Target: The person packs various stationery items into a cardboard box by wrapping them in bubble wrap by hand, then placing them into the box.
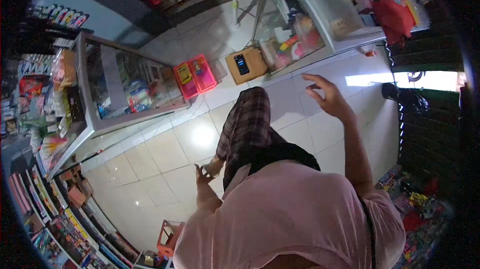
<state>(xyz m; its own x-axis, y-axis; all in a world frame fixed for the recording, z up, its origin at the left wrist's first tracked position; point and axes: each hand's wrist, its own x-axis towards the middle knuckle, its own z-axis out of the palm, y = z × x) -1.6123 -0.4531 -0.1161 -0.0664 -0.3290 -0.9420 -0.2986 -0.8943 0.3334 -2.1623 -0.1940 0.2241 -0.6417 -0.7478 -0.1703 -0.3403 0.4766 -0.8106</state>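
My right hand (327,96) is held out over the tiled floor, its fingers apart and nothing between them. Low at my left side, beside my leg and near my foot, my left hand (203,174) has its fingers spread and holds nothing. In front of my knee a flat cardboard box (248,71) lies on the floor with a black phone (241,64) on top, its screen lit. Left of that box sits a bright pink open case (204,75) with small items inside. Neither hand touches these.
Glass display cases stand at the left (135,76) and upper right (300,34). A white pole stand (235,1) rises behind the box. Shelves of goods line the lower left. An orange stool (169,236) is behind my left side. A black bag (413,101) is at the right.
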